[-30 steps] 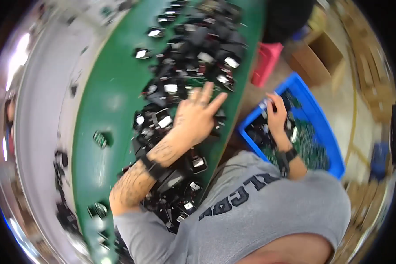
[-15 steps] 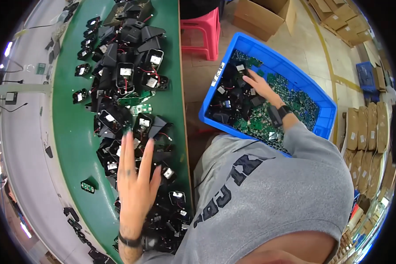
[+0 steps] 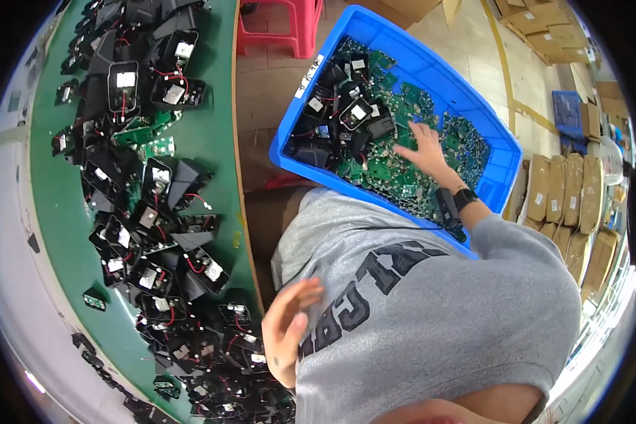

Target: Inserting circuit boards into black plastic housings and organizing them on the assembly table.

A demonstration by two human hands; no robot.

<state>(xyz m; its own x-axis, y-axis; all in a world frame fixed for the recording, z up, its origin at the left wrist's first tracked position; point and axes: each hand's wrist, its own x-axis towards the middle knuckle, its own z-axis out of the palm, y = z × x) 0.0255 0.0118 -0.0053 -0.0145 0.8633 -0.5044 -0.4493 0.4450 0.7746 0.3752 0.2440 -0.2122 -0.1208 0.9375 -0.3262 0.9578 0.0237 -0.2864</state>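
R hand [image 3: 425,152] in blue bin [image 3: 505,152], fingers spread flat on circuit boards [image 3: 381,173] toward 10 o'clock; L hand [image 3: 286,332] open, empty (nearer counter [image 3: 215,145]).

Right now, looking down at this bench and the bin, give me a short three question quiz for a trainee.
1. True or false: the right hand rests on green circuit boards inside the blue bin.
2. Multiple choice: the left hand is (A) gripping a black housing, (B) open and empty by the table edge, (C) inside the bin.
3. Fill in: the black housings with red wires lie piled on a ______ table.

Key: 1 true. 2 B. 3 green.
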